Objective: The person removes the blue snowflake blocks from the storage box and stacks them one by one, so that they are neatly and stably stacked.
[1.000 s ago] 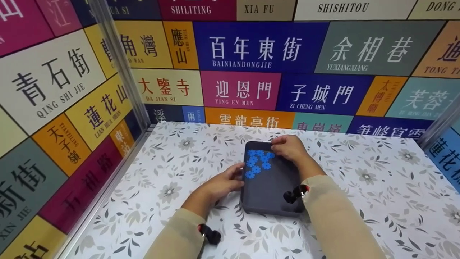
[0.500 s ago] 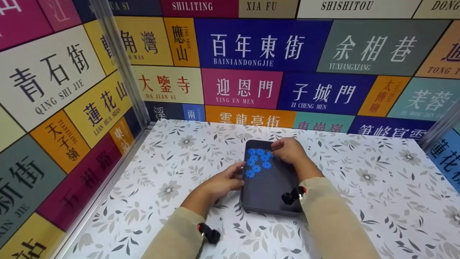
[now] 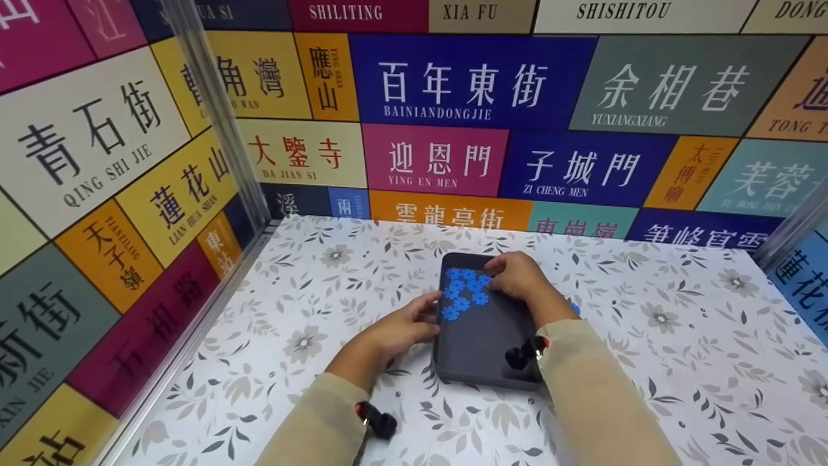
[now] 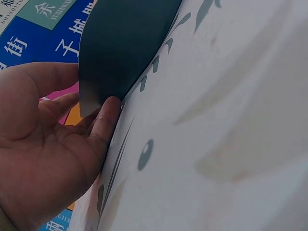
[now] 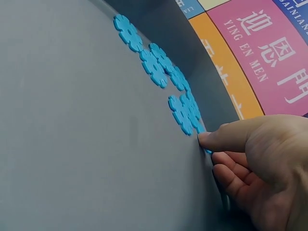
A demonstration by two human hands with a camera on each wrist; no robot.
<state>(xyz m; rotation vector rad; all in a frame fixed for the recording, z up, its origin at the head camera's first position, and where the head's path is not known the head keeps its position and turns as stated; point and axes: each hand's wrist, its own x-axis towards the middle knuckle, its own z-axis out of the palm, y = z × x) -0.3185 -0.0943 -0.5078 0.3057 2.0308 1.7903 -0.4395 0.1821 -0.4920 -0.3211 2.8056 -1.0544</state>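
A dark grey rectangular tray lies on the patterned tabletop. Several flat blue snowflake discs lie in its far left part. My left hand rests against the tray's left wall, fingers relaxed. In the left wrist view, the fingers touch the outside of the tray. At the tray's far right corner, my right hand pinches a blue snowflake disc, mostly covered by the thumb. More discs lie beyond it along the wall in the right wrist view.
One blue piece shows on the tabletop beside the right forearm, partly hidden by it. Walls with coloured sign panels stand behind and to the left. A floral-patterned covering spreads over the tabletop.
My right hand has shifted slightly down and left within the tray's far corner. A blue piece right of the forearm has come into view. My left hand stays put.
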